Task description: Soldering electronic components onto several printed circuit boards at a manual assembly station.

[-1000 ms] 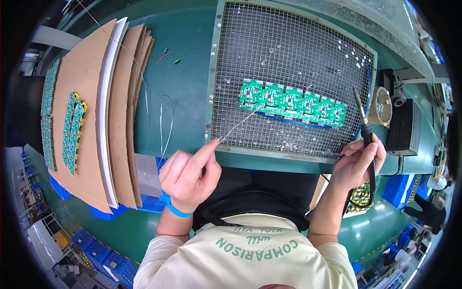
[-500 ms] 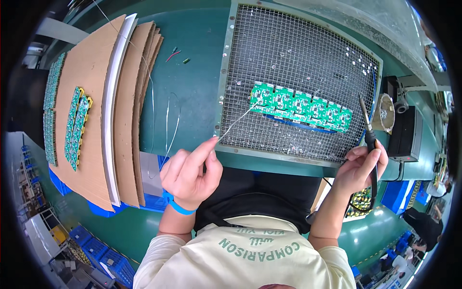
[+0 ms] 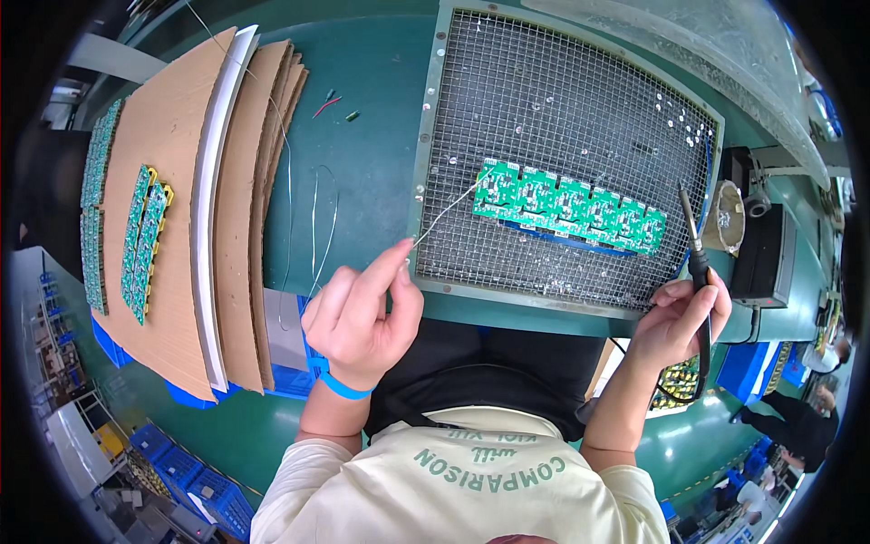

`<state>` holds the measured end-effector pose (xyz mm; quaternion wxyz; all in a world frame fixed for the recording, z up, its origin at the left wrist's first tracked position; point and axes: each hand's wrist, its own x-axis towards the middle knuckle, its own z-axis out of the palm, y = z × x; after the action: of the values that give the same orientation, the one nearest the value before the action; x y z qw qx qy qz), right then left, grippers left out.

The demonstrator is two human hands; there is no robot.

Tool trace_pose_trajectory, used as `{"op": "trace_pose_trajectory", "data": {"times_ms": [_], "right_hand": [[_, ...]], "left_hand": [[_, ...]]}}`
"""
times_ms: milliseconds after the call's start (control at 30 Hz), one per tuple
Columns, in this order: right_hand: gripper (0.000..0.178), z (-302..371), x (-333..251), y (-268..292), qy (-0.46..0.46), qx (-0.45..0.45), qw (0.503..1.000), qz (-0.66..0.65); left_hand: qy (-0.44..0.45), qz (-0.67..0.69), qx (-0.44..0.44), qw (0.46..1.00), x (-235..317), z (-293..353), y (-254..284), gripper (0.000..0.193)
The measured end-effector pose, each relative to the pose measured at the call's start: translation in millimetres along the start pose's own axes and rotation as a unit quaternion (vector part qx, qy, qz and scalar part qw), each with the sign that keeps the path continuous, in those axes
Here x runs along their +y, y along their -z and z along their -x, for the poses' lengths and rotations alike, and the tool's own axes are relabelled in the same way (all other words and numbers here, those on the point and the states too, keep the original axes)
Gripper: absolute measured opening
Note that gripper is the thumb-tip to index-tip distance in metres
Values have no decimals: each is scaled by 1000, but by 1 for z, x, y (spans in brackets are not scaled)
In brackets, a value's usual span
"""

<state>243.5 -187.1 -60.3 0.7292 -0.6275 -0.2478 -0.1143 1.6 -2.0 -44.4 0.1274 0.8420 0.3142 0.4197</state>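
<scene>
Between the thumb and index finger of my left hand [image 3: 367, 317] is a thin silvery solder wire [image 3: 438, 220]. Its free end reaches over the left end of a green circuit board panel [image 3: 571, 208], made of several joined sections. Whether the wire touches the board I cannot tell. My right hand [image 3: 680, 317] is wrapped round the black handle of a soldering iron [image 3: 697, 258]. The iron's tip points up and away, to the right of the panel and apart from it. Under the panel lies a metal mesh tray [image 3: 526, 300], with a blue strip along the panel's near edge.
Cardboard sheets [image 3: 172, 100] stand at the left, bearing narrow circuit boards [image 3: 143, 245]. Wire clippings [image 3: 328, 105] lie on the green table [image 3: 372, 127]. Beyond the iron are a round holder [image 3: 728, 216] and a black box [image 3: 768, 258]. Loose wire loops hang left of my left hand.
My left hand has moved slightly forward, and the solder wire's end has shifted farther up the panel's left section. My right hand and the iron stay nearly still.
</scene>
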Motion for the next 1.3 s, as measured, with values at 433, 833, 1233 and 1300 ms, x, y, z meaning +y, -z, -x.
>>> {"op": "trace_pose_trajectory", "data": {"times_ms": [433, 833, 1233, 1300], "right_hand": [[23, 0, -1, 1, -5, -10, 1000, 11], [25, 1, -5, 2, -10, -38, 999, -4], [16, 41, -59, -52, -15, -335, 941, 39], [15, 40, -60, -57, -35, -322, 946, 31]], "left_hand": [[-11, -3, -25, 1000, 0, 13, 19, 31], [74, -28, 29, 996, -1, 19, 35, 29], [-1, 9, 9, 1000, 10, 14, 11, 31], [-5, 13, 5, 1000, 8, 14, 10, 29]]}}
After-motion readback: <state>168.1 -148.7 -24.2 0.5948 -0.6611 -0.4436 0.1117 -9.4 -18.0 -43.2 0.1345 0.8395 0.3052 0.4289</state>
